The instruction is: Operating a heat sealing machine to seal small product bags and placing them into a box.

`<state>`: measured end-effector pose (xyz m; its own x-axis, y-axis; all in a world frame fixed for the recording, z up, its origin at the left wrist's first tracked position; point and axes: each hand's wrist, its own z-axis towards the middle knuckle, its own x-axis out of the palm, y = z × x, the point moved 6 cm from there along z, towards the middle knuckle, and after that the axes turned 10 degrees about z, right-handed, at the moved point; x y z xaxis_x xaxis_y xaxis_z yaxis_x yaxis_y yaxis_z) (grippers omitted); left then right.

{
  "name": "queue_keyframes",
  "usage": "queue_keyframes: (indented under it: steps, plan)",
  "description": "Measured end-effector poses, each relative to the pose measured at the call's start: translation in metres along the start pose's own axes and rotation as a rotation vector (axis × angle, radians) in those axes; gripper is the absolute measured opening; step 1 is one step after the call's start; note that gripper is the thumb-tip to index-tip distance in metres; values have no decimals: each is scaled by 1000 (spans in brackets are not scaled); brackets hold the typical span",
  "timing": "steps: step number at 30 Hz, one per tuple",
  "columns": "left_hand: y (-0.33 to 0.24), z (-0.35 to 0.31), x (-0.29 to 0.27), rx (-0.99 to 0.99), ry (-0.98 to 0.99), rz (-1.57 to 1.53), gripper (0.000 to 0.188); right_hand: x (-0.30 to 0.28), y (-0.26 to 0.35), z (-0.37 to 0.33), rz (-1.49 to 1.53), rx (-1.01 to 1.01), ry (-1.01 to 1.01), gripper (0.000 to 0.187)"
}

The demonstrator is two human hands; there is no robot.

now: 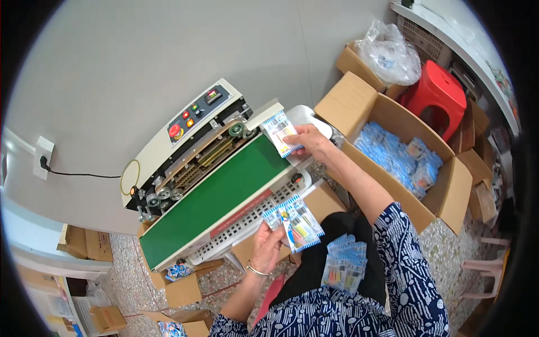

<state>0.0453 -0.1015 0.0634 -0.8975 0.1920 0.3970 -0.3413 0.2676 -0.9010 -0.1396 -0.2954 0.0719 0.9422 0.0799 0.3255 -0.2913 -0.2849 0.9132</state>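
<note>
Packet (277, 133) pinched in right hand (308, 140) is at the green belt (219, 188)'s right end: keep its edges square. Left hand (266, 247) pinches second packet (303, 226).

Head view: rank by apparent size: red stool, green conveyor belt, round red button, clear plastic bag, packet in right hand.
Largest to smallest:
1. Green conveyor belt
2. Red stool and clear plastic bag: look alike, not ranked
3. Packet in right hand, partly covered by fingers
4. Round red button
</note>
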Motion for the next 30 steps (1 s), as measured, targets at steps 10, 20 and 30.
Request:
queue_keyframes:
  steps: [10, 20, 30]
  plan:
    - [23, -5, -28, -91, -57, -70, 29, 20, -15, 62, -19, 77, -21, 14]
    - [30, -7, -35, -119, -44, -134, 31, 37, -16, 71, -105, 130, 41, 12]
    - [-15, 19, -40, -41, -47, -103, 33, 80, -35, 79, -235, 20, 136, 17]
